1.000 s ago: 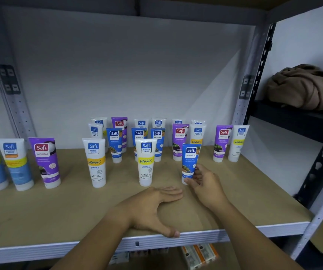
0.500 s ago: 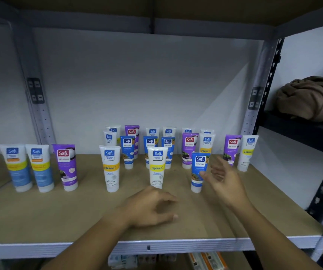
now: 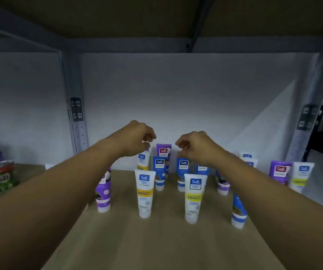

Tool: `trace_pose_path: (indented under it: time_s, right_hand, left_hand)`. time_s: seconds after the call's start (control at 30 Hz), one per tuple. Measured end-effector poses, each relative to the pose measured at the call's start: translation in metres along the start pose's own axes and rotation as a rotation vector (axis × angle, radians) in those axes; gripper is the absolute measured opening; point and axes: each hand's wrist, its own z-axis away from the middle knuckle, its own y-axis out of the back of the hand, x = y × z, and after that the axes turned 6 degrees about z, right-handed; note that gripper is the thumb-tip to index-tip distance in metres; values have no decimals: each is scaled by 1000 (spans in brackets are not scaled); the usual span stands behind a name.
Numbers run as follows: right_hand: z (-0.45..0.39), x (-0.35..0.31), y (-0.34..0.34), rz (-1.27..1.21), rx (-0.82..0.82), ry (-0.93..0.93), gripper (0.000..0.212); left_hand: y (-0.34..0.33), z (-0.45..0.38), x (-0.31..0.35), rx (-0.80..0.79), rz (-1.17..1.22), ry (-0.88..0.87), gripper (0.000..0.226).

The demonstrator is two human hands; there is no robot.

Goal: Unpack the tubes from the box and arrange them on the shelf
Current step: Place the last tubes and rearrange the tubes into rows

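Several Safi tubes stand upright on the wooden shelf (image 3: 156, 242). Both my arms reach to the back rows. My left hand (image 3: 139, 139) has its fingers curled and pinches the top edge of a white tube (image 3: 143, 160). My right hand (image 3: 193, 147) is curled over the top of a blue tube (image 3: 183, 168) and pinches it. A purple tube (image 3: 163, 151) stands between the two hands. In front stand two white Vitamin C tubes (image 3: 145, 193) (image 3: 193, 199), a blue tube (image 3: 238, 211) and a purple tube (image 3: 103, 193). The box is out of view.
A purple tube (image 3: 279, 171) and a white tube (image 3: 302, 176) stand at the far right. Green Milo packs (image 3: 2, 178) sit in the bay to the left, beyond a grey upright post (image 3: 77, 121). The shelf above hangs low overhead.
Both hands lifted off the shelf front and reached over the front tubes to the back rows, their fingers curling. The right hand had let go of the front blue tube. The view swung left.
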Motion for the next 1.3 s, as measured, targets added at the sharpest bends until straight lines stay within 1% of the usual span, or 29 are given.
trace_pose_path:
  time_s: [0.1, 0.17, 0.23, 0.33, 0.43, 0.53, 0.63, 0.73, 0.87, 0.97, 1.07, 1.17, 1.3]
  right_hand:
    - [-43, -15, -26, 113, -99, 38, 36]
    - [-66, -19, -45, 177, -147, 51, 39]
    - [-82, -20, -62, 233, -204, 57, 43]
    - [-96, -19, -80, 294, -245, 70, 32]
    - [-100, -19, -88, 293, -234, 64, 24]
    - [-99, -21, -84, 275, -221, 58, 23]
    - [-96, -24, -69, 254, -165, 60, 23]
    - [-92, -32, -41, 242, -98, 77, 20]
    - [-78, -49, 7, 252, -3, 107, 18]
    - [-61, -64, 46, 260, 75, 129, 17]
    - [-38, -81, 82, 279, 115, 154, 17]
    - [-10, -95, 107, 290, 115, 161, 19]
    - [31, -103, 117, 279, 49, 137, 20]
  left_hand:
    - [-13, -20, -30, -114, -111, 53, 46]
    - [-22, -30, -47, -195, -163, 64, 49]
    - [-33, -36, -60, -259, -184, 58, 47]
    - [-50, -43, -72, -299, -177, 31, 37]
    - [-57, -47, -77, -250, -148, 30, 30]
    - [-54, -49, -78, -224, -146, 49, 28]
    - [-42, -46, -72, -180, -150, 58, 28]
    - [-17, -43, -62, -89, -165, 55, 24]
    - [33, -34, -41, 42, -166, 24, 19]
    - [72, -20, -17, 114, -175, -3, 18]
    - [102, -4, 8, 172, -149, -22, 18]
    - [119, 19, 34, 167, -141, -28, 17]
    - [118, 51, 61, 97, -130, -44, 17]
